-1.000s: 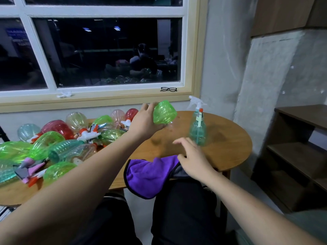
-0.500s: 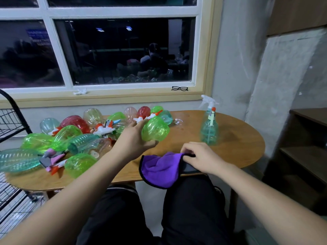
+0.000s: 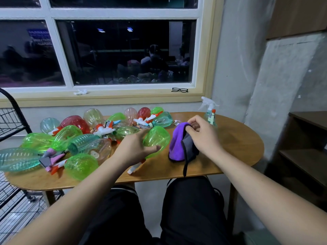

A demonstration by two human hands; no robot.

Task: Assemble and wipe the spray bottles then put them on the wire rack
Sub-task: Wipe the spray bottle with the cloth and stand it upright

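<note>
A black wire rack [image 3: 12, 121] stands beside the tabletop's [image 3: 238, 147] left edge. Loose coloured bottles [image 3: 79, 144] crowd its left half. At front centre, the left hand [image 3: 131, 149] holds a green spray bottle [image 3: 157, 137], fingers wrapped round it. Just right of it, the right hand [image 3: 203, 137] has its fingers pinching a purple cloth [image 3: 177, 138]. A teal spray bottle [image 3: 210, 116] stands upright at the far right edge.

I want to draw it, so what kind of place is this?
Probably a plain indoor room used as a small work corner, seemingly at night. There is a wooden table heaped with plastic spray bottles, a dark window above it, and a bare concrete wall beside it.
</note>
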